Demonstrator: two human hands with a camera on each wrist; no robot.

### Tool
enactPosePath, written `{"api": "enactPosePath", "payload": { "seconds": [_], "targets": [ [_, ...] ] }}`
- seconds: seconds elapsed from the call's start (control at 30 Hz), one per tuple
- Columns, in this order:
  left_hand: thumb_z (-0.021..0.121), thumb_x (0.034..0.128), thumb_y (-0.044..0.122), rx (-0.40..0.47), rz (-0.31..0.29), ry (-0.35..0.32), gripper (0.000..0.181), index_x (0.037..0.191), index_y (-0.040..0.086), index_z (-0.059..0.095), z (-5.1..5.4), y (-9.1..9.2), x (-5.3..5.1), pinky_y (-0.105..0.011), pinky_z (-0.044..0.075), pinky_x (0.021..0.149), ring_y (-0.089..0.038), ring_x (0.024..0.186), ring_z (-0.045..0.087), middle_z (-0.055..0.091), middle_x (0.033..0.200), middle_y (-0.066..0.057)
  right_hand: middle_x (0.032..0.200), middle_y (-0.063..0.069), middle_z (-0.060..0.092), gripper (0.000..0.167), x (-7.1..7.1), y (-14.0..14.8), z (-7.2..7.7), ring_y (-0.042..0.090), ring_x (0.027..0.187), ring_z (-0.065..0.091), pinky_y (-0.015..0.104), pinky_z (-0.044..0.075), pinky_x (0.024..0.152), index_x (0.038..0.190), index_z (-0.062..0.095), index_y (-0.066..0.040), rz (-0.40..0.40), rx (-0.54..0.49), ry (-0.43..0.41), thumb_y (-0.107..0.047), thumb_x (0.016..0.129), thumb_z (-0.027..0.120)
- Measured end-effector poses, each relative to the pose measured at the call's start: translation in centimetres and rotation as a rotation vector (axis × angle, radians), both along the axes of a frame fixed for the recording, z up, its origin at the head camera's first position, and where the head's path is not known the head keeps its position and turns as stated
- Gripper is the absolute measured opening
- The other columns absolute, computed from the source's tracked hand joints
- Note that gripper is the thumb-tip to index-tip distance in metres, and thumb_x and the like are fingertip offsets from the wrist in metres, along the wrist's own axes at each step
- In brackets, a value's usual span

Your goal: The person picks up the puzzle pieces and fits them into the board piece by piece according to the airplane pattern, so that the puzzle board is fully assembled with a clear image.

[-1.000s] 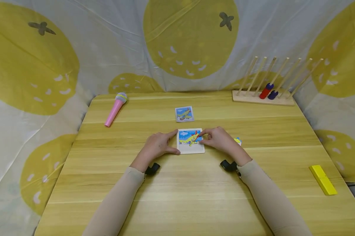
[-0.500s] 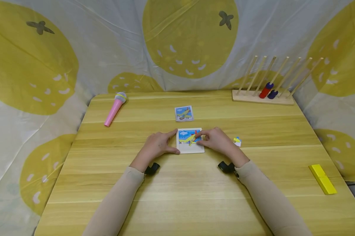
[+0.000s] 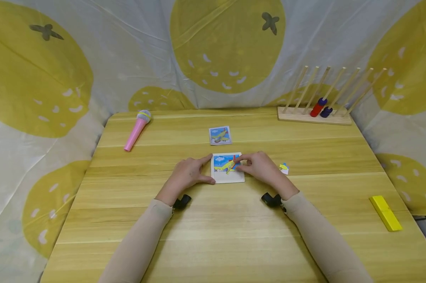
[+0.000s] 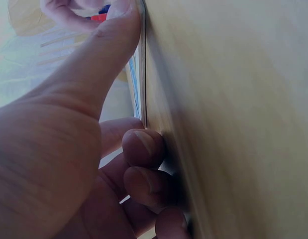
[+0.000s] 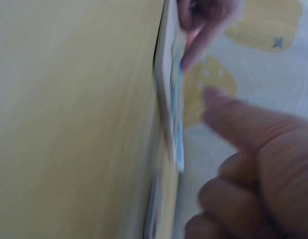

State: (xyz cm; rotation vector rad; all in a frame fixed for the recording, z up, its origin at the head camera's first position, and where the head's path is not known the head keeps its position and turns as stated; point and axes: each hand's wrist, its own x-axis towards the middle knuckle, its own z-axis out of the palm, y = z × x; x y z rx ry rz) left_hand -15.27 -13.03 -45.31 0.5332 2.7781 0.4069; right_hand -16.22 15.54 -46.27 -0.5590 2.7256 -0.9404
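A white-framed jigsaw tray [image 3: 228,179] lies on the table with a yellow airplane and blue sky in its upper part; its lower strip is bare white. My left hand [image 3: 187,173] holds the tray's left edge between thumb and forefinger, and its other fingers curl in the left wrist view. Over the tray's right side, my right hand [image 3: 262,169] has thumb and forefinger at a blue and red puzzle piece [image 3: 235,158], seemingly pinching it. The right wrist view is blurred and hides that contact. Loose puzzle pieces [image 3: 284,168] lie right of my right hand.
A small airplane picture card [image 3: 220,135] lies behind the tray. A pink toy microphone [image 3: 136,131] is at the back left. The pegged wooden stand [image 3: 314,116] with red and blue beads is at the back right. Yellow blocks [image 3: 386,213] lie near the right edge.
My right thumb and forefinger have shifted slightly left over the tray with the piece, which now sits flatter among the others. My left hand has stayed at the tray's left edge.
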Motion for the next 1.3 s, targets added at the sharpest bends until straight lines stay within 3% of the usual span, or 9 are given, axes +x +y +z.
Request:
{"api": "enactPosePath", "payload": {
  "seconds": [0.17, 0.3, 0.67, 1.03, 1.3],
  "targets": [
    [0.084, 0.0773, 0.068, 0.013, -0.002, 0.004, 0.103, 0.163, 0.028, 0.045, -0.1, 0.0, 0.0, -0.032, 0.024, 0.061, -0.015, 0.063, 0.03, 0.035, 0.069, 0.004, 0.053, -0.006, 0.038, 0.034, 0.4, 3.8, 0.5, 0.011, 0.047, 0.035, 0.026, 0.031, 0.047, 0.13, 0.077, -0.018, -0.158, -0.141, -0.077, -0.032, 0.099, 0.077],
    [0.084, 0.0773, 0.068, 0.008, -0.001, 0.005, 0.103, 0.163, 0.027, 0.045, -0.1, -0.1, -0.1, -0.033, 0.024, 0.06, -0.015, 0.063, 0.029, 0.035, 0.068, 0.004, 0.054, -0.007, 0.035, 0.042, 1.0, 6.5, 0.3, 0.01, 0.047, 0.031, 0.025, 0.03, 0.047, 0.135, 0.073, -0.017, -0.247, -0.173, -0.157, -0.031, 0.097, 0.08],
    [0.084, 0.0765, 0.068, 0.012, 0.002, 0.017, 0.103, 0.163, 0.028, 0.045, -0.2, -0.1, -0.1, -0.033, 0.024, 0.061, -0.016, 0.064, 0.03, 0.033, 0.069, 0.004, 0.06, -0.006, 0.038, 0.044, 1.6, 7.4, -0.9, 0.012, 0.054, 0.032, 0.026, 0.029, 0.052, 0.131, 0.077, -0.018, -0.221, -0.084, -0.154, -0.038, 0.092, 0.083],
    [0.084, 0.0765, 0.069, 0.006, 0.002, 0.011, 0.103, 0.163, 0.028, 0.045, -0.2, -0.1, -0.1, -0.033, 0.026, 0.061, -0.016, 0.064, 0.032, 0.035, 0.07, 0.004, 0.057, -0.006, 0.042, 0.039, 1.8, 7.0, -1.5, 0.01, 0.053, 0.034, 0.027, 0.03, 0.053, 0.126, 0.079, -0.017, -0.191, 0.02, -0.047, -0.037, 0.093, 0.083],
    [0.084, 0.0766, 0.069, 0.002, 0.002, 0.013, 0.103, 0.163, 0.028, 0.045, -0.3, 0.0, -0.1, -0.033, 0.026, 0.061, -0.016, 0.064, 0.033, 0.037, 0.07, 0.004, 0.056, -0.006, 0.042, 0.036, 1.8, 6.8, -1.4, 0.011, 0.053, 0.033, 0.028, 0.031, 0.054, 0.123, 0.081, -0.018, -0.19, 0.041, -0.022, -0.038, 0.093, 0.082]
  ]
}}
